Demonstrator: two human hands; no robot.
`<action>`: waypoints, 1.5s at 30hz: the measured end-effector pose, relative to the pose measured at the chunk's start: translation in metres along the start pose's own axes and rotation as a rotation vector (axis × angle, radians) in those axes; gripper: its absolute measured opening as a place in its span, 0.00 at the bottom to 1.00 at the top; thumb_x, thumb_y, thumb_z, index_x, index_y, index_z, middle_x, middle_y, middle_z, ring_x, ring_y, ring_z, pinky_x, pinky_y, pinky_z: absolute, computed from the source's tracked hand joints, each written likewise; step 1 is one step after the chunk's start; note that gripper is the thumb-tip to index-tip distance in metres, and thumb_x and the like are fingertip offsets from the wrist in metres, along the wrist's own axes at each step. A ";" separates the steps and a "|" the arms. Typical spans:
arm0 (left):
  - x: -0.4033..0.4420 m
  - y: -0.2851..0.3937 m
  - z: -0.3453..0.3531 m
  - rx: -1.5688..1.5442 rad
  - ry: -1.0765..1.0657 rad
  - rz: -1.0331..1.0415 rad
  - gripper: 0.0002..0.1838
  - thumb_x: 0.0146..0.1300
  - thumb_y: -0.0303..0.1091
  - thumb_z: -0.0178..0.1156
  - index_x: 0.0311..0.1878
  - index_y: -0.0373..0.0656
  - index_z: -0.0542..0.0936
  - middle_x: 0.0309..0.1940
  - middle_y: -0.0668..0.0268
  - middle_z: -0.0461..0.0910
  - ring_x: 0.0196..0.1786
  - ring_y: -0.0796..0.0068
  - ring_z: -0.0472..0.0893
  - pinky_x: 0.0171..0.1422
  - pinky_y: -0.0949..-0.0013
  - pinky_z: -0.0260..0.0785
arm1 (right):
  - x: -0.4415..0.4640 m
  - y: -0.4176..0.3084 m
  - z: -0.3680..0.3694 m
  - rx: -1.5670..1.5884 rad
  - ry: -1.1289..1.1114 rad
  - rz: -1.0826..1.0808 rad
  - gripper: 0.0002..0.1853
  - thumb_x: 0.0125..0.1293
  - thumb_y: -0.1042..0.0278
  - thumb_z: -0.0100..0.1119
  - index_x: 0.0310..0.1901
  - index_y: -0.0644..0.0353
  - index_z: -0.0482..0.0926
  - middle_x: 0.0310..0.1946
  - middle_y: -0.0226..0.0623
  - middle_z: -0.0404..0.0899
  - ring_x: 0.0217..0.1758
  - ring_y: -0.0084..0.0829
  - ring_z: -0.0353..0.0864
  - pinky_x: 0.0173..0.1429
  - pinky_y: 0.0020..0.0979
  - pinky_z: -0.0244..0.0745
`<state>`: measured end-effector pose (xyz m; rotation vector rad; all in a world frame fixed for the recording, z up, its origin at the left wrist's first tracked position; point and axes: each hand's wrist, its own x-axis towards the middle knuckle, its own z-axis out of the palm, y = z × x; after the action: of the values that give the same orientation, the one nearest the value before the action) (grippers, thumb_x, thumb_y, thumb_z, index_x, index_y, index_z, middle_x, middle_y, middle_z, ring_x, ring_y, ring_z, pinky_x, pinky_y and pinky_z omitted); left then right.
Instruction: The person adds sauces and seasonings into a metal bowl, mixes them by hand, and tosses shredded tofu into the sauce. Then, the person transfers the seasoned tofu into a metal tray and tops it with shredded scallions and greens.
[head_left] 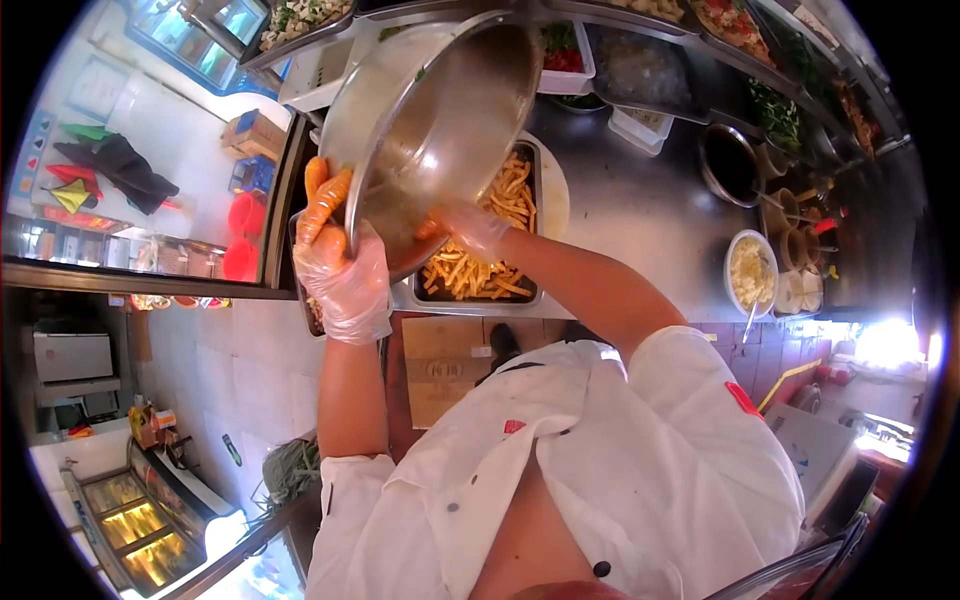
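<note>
A large metal mixing bowl (450, 120) is tipped on its side above a metal tray (538, 215). My left hand (345, 270), in a clear plastic glove with orange smears, grips the bowl's rim. My right hand (465, 228), also gloved, reaches into the bowl's lower part; its fingertips are orange and partly hidden, and I cannot make out whether they hold anything. Pale golden strips of food (475, 270) fill the tray below, partly covered by the bowl and my right hand.
Steel trays of chopped food (640, 70) line the back of the counter (620, 230). To the right stand a bowl of dark liquid (730, 165), a white bowl of pale chopped food (750, 265) with a spoon, and several small containers (795, 245). A cardboard box (435, 375) lies below the counter.
</note>
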<state>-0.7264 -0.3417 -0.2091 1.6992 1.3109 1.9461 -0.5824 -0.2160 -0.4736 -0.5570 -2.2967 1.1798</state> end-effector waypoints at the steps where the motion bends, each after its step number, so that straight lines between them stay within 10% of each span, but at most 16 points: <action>1: -0.001 -0.002 0.001 0.016 0.019 0.004 0.21 0.74 0.40 0.62 0.54 0.27 0.84 0.67 0.51 0.78 0.77 0.62 0.71 0.82 0.60 0.57 | -0.014 -0.001 -0.008 -0.144 -0.040 -0.012 0.18 0.74 0.71 0.56 0.64 0.61 0.77 0.50 0.54 0.84 0.55 0.48 0.83 0.65 0.46 0.79; 3: -0.002 -0.001 -0.001 0.225 0.025 0.056 0.18 0.73 0.37 0.64 0.53 0.28 0.85 0.66 0.52 0.79 0.76 0.62 0.72 0.81 0.60 0.59 | -0.041 -0.017 -0.037 -0.415 -0.188 -0.047 0.16 0.75 0.68 0.58 0.61 0.61 0.77 0.48 0.52 0.84 0.49 0.47 0.83 0.60 0.49 0.80; 5: -0.002 0.001 -0.009 0.274 0.079 0.088 0.13 0.71 0.28 0.62 0.53 0.30 0.85 0.65 0.53 0.80 0.75 0.60 0.74 0.80 0.60 0.60 | -0.023 -0.011 -0.044 0.232 -0.088 0.373 0.16 0.77 0.61 0.58 0.59 0.61 0.76 0.44 0.51 0.83 0.46 0.47 0.82 0.57 0.51 0.79; 9: 0.001 -0.007 -0.030 0.176 0.186 -0.008 0.29 0.53 0.05 0.51 0.60 0.29 0.83 0.71 0.54 0.77 0.70 0.63 0.77 0.71 0.66 0.70 | -0.006 -0.086 -0.098 -0.503 0.137 0.012 0.15 0.81 0.55 0.52 0.53 0.60 0.77 0.42 0.53 0.82 0.49 0.49 0.82 0.58 0.49 0.78; 13: 0.002 0.005 -0.029 0.230 0.206 -0.004 0.31 0.54 0.05 0.50 0.64 0.27 0.80 0.72 0.57 0.76 0.68 0.67 0.78 0.73 0.66 0.68 | 0.041 -0.106 -0.151 -0.277 0.262 0.037 0.12 0.78 0.61 0.53 0.54 0.58 0.77 0.47 0.57 0.82 0.53 0.57 0.81 0.61 0.50 0.76; 20: 0.002 -0.002 -0.040 0.084 0.220 0.044 0.28 0.57 0.06 0.55 0.63 0.28 0.80 0.69 0.55 0.78 0.66 0.63 0.80 0.72 0.66 0.69 | -0.012 -0.065 -0.063 -0.404 0.450 0.679 0.20 0.71 0.63 0.60 0.61 0.60 0.80 0.49 0.58 0.84 0.62 0.53 0.82 0.66 0.48 0.75; 22: 0.005 -0.006 -0.045 0.063 0.259 0.045 0.27 0.58 0.07 0.57 0.62 0.28 0.81 0.67 0.56 0.80 0.64 0.65 0.80 0.71 0.66 0.70 | -0.004 -0.046 -0.061 -0.008 0.623 0.980 0.19 0.71 0.62 0.60 0.59 0.62 0.82 0.50 0.59 0.84 0.63 0.51 0.82 0.69 0.46 0.75; 25: 0.008 0.002 -0.050 -0.067 0.291 -0.102 0.26 0.58 0.07 0.59 0.61 0.29 0.82 0.64 0.59 0.81 0.62 0.69 0.80 0.69 0.67 0.71 | 0.019 -0.110 -0.096 0.519 0.577 0.515 0.23 0.81 0.55 0.50 0.58 0.69 0.82 0.53 0.56 0.85 0.55 0.52 0.85 0.66 0.41 0.76; 31: 0.013 -0.006 -0.043 0.005 0.267 -0.196 0.28 0.59 0.06 0.57 0.63 0.32 0.81 0.60 0.65 0.82 0.60 0.74 0.80 0.67 0.69 0.71 | 0.115 -0.244 -0.149 -0.462 -0.170 -0.734 0.17 0.78 0.57 0.51 0.53 0.57 0.86 0.55 0.46 0.85 0.59 0.49 0.84 0.67 0.46 0.77; 36: 0.012 -0.005 -0.043 -0.023 0.145 -0.268 0.29 0.61 0.10 0.56 0.67 0.34 0.79 0.59 0.67 0.82 0.59 0.75 0.80 0.66 0.70 0.72 | 0.198 -0.200 -0.186 -0.685 -0.271 -0.904 0.20 0.80 0.53 0.47 0.60 0.56 0.82 0.63 0.44 0.81 0.67 0.45 0.79 0.72 0.45 0.74; 39: 0.015 0.011 -0.044 -0.078 0.193 -0.401 0.30 0.62 0.11 0.56 0.69 0.37 0.78 0.60 0.67 0.83 0.59 0.74 0.81 0.66 0.69 0.72 | 0.178 -0.199 -0.218 -0.824 -0.299 -0.250 0.25 0.82 0.48 0.42 0.65 0.54 0.79 0.69 0.44 0.77 0.72 0.44 0.75 0.77 0.44 0.68; 43: 0.012 -0.001 -0.055 -0.031 0.206 -0.385 0.31 0.60 0.10 0.57 0.68 0.39 0.79 0.59 0.68 0.82 0.58 0.73 0.82 0.66 0.68 0.73 | 0.109 -0.012 -0.173 -0.474 0.209 -0.033 0.28 0.84 0.45 0.35 0.69 0.55 0.75 0.72 0.51 0.72 0.75 0.49 0.70 0.78 0.47 0.67; 45: 0.011 -0.008 -0.053 -0.002 0.196 -0.296 0.32 0.58 0.09 0.58 0.68 0.39 0.79 0.56 0.69 0.83 0.58 0.74 0.82 0.65 0.67 0.74 | 0.076 -0.114 -0.145 -0.213 -0.056 0.680 0.32 0.83 0.40 0.37 0.71 0.56 0.74 0.68 0.57 0.74 0.71 0.47 0.75 0.77 0.49 0.67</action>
<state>-0.7794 -0.3537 -0.2037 1.2514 1.5269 1.9713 -0.5712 -0.1444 -0.2878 -1.4858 -2.3642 1.2400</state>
